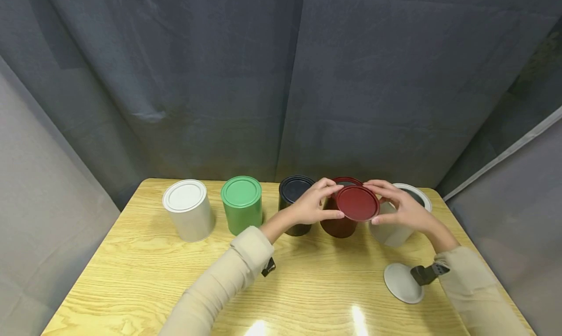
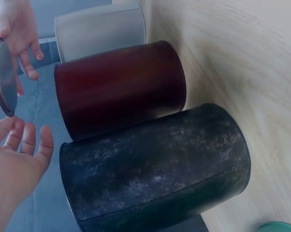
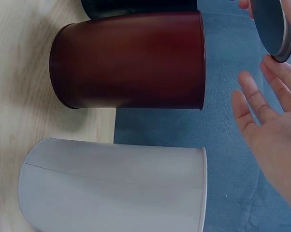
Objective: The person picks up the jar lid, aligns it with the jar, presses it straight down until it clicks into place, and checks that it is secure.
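Observation:
Both hands hold a dark red lid (image 1: 357,204) by its edges, raised over the front of the dark red can (image 1: 339,227). The left hand (image 1: 311,205) pinches its left edge between thumb and fingertips; the right hand (image 1: 401,207) pinches the opposite edge. A strip of the red can's grey inside shows behind the lid. In the left wrist view the lid (image 2: 7,79) is seen from its grey underside, apart from the can. Beyond the right hand, a white can (image 1: 392,232) stands uncovered, partly hidden by that hand.
A loose white lid (image 1: 400,288) lies on the wooden table (image 1: 316,287) near the right wrist. To the left, a black can (image 1: 296,189), a green can (image 1: 242,214) and another white can (image 1: 190,221) stand lidded in a row. Grey curtains (image 1: 210,82) surround the table.

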Available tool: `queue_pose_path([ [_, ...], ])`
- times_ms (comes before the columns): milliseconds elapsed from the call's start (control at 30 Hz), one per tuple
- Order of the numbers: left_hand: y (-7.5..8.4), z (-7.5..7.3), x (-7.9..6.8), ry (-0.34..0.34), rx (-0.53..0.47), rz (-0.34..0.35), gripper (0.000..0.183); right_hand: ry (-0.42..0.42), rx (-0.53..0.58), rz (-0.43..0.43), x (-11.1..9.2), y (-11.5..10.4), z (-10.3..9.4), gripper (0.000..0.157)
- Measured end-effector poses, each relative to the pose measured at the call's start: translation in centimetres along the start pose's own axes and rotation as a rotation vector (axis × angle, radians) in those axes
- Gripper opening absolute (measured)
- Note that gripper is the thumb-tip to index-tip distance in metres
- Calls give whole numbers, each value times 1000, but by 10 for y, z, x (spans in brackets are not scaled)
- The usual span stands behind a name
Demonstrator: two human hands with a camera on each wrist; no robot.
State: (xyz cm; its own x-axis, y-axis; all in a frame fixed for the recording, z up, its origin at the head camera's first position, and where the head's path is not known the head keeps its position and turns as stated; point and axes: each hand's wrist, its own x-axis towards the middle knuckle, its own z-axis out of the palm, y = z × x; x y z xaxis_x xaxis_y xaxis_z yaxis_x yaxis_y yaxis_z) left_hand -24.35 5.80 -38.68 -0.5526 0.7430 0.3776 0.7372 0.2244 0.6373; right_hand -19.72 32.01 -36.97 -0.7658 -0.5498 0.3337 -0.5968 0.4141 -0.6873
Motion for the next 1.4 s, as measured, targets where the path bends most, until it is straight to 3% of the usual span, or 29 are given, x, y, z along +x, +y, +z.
queue_pose_path([
  [400,-1,-13,10,-39,64,-25,60,-10,16,65,10,6,-8,67],
  [733,-5,-19,19,-72,88,-44,60,-14,-92,65,20,9,-14,65],
  [1200,-14,-21,31,-145,80,-128,60,-86,-170,201,30,20,-23,66],
  [1400,-18,-21,34,-166,103,-171,61,-118,-149,243,35,26,-23,69],
])
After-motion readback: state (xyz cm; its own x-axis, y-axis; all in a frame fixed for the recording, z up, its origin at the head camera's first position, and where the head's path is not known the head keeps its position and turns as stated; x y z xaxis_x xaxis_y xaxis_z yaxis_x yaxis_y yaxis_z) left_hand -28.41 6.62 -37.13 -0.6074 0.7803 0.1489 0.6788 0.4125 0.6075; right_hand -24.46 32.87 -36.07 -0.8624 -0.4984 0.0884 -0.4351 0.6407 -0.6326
